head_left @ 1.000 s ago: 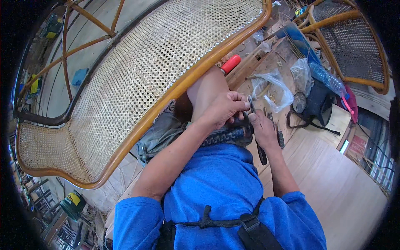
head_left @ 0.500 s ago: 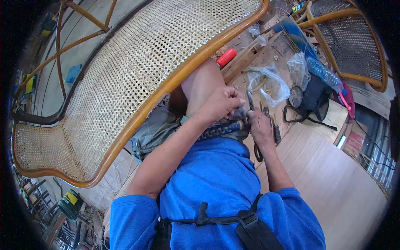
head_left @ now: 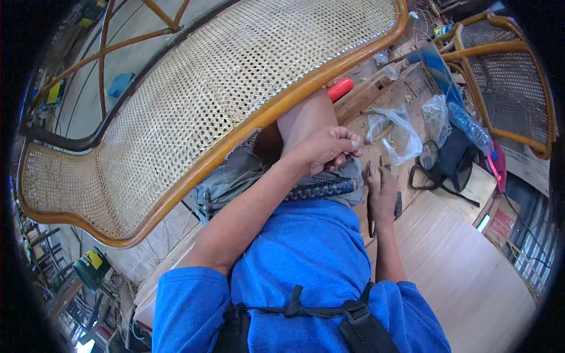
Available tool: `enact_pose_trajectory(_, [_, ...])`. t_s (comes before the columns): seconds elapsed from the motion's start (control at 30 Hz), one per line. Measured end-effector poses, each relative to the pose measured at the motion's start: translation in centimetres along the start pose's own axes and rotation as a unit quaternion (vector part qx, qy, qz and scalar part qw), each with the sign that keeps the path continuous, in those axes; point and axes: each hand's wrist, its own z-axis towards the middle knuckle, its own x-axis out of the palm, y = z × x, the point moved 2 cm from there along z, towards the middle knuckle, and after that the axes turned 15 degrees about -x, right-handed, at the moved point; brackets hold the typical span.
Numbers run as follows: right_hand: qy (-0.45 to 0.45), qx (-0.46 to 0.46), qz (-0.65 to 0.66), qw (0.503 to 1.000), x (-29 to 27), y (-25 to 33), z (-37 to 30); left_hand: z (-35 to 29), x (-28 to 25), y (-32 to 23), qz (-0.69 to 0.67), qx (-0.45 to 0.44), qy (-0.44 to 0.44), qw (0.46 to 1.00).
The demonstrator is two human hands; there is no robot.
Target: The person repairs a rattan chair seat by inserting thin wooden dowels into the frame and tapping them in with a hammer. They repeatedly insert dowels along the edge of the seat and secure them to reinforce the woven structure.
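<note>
Hands: left [head_left: 327, 151] curled, right [head_left: 384, 193] beside tool [head_left: 371, 219]

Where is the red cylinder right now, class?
In the head view, the red cylinder is above and right of centre, beside the person's bare leg and just below the wooden rim of the cane panel.

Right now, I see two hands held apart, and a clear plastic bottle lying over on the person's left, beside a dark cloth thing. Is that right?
Not quite: the clear plastic bottle lies over on the person's right, as the head view shows, beside the dark cloth thing. The left hand and right hand are indeed held apart.
</note>
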Motion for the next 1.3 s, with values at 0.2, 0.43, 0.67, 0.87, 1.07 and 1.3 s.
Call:
enact_pose_trajectory(0.2, [-0.022,0.101,0.340,0.935,-4.3,6.8,7.3,-0.2,0.0,0.0,0.003,0.005,0.022,1.000])
enact_pose_trajectory(0.43, [0.025,0.133,0.524,0.841,-2.7,7.8,8.7,-0.5,-0.7,0.1,-0.020,-0.004,0.108,0.994])
enact_pose_trajectory(0.67, [-0.011,0.177,0.573,0.800,-1.8,7.5,8.9,-1.7,0.4,-0.2,0.053,0.022,-0.010,0.998])
enact_pose_trajectory(0.87, [-0.025,0.212,0.632,0.745,-1.7,8.3,9.0,-1.2,0.2,0.3,0.055,0.040,-0.047,0.997])
enact_pose_trajectory(1.07, [-0.040,0.187,0.611,0.768,-1.5,7.8,8.8,-0.6,1.2,1.1,0.141,0.135,-0.166,0.967])
enact_pose_trajectory(1.3, [-0.009,0.169,0.594,0.787,-1.9,8.9,9.0,-0.3,0.9,1.6,0.185,0.265,-0.227,0.919])
